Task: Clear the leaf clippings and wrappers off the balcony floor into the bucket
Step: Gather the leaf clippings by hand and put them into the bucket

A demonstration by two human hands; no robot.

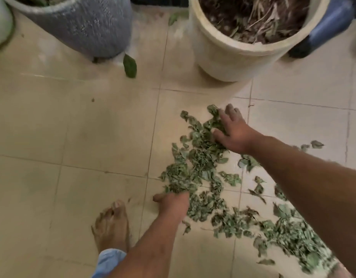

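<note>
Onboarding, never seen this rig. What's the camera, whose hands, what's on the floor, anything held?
No machine here: a person works with bare hands, and the one picture comes from a wide-angle camera on their head, looking down. Small green leaf clippings litter the pale tiled floor. The right hand lies spread on the pile, holding nothing. The left hand digs into the pile's near edge; leaves hide its fingers, so a grip cannot be judged. Beyond stand a cream round bucket of dry plant scraps and a grey textured pot. A bare foot shows lower left.
</note>
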